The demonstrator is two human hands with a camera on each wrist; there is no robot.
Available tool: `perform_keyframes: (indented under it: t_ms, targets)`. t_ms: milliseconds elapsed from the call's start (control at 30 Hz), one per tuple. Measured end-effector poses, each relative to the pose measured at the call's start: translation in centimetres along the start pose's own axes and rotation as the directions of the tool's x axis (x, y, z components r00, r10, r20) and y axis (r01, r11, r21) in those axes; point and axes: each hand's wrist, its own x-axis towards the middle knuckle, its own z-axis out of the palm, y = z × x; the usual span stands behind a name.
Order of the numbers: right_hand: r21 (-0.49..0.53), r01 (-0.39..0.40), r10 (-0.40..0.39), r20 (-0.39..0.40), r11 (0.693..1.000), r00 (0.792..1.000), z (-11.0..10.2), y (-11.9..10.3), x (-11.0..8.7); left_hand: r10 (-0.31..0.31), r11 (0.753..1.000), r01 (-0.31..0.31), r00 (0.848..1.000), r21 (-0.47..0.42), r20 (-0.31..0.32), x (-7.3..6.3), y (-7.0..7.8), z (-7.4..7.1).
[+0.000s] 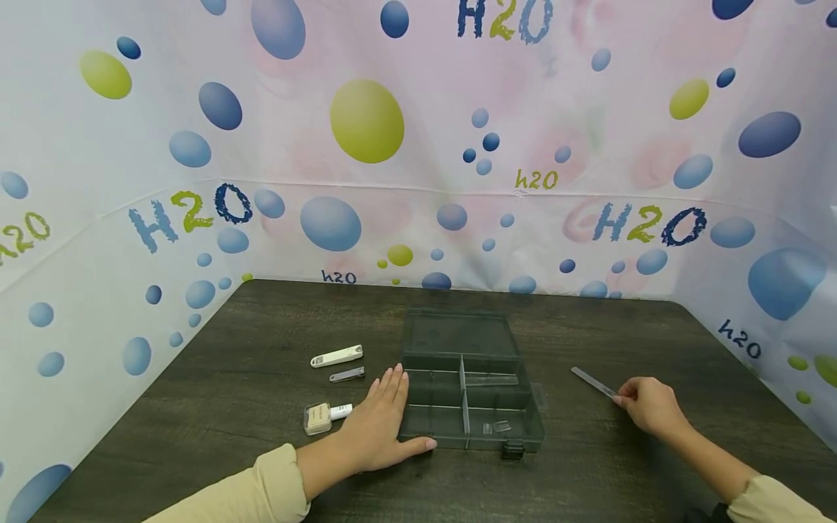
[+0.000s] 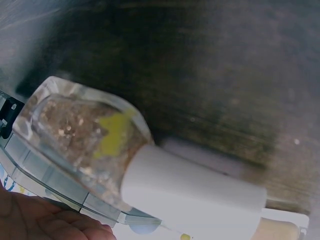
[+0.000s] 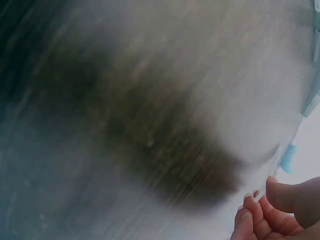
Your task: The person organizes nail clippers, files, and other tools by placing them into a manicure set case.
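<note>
My left hand [image 1: 374, 427] lies flat with straight fingers along the left side of a translucent dark grey compartment box [image 1: 487, 442], its thumb at the box's front edge. The box's lid is raised. Off to the right, my right hand [image 1: 649, 407] pinches one end of a thin grey strip that looks like a nail file [image 1: 591, 381]. In the right wrist view, thumb and fingertips meet around its end. Near my left wrist is a beige nail polish bottle [image 1: 318, 419]; the left wrist view shows a glittery nail polish bottle [image 2: 80, 135] with a white cap.
A large white nail clipper [image 1: 336, 356] and a smaller silver nail clipper [image 1: 347, 375] lie left of the box. Two small clear pieces [image 1: 500, 426] sit in its front right compartment. A printed curtain [image 1: 451, 174] borders the dark wooden table [image 1: 216, 392].
</note>
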Motion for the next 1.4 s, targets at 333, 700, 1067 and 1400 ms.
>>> perform_keyframes:
  t_ms: [333, 700, 1067, 1400]
  targets:
    - [0.045, 0.027, -0.025, -0.055, 0.999, 0.998, -0.8, -0.5, -0.1, 0.001, 1.0, -0.001, 1.0, 0.003, 0.004, 0.0, 0.0, -0.1]
    - [0.104, 0.113, -0.096, -0.154, 0.988, 0.983, -1.0, -2.5, -0.7, 0.006, 1.0, -0.006, 1.0, 0.003, 0.007, -0.1, -0.1, -0.1]
    - [0.129, 0.223, -0.19, -0.231, 0.966, 0.954, -0.9, -4.2, -0.8, 0.015, 1.0, -0.015, 1.0, 0.009, -0.014, -0.1, 0.0, -0.1]
    - [0.141, 0.354, -0.308, -0.269, 0.924, 0.912, 0.5, -5.8, -0.4, 0.012, 1.0, -0.012, 1.0, 0.004, -0.014, -0.1, 0.0, -0.1]
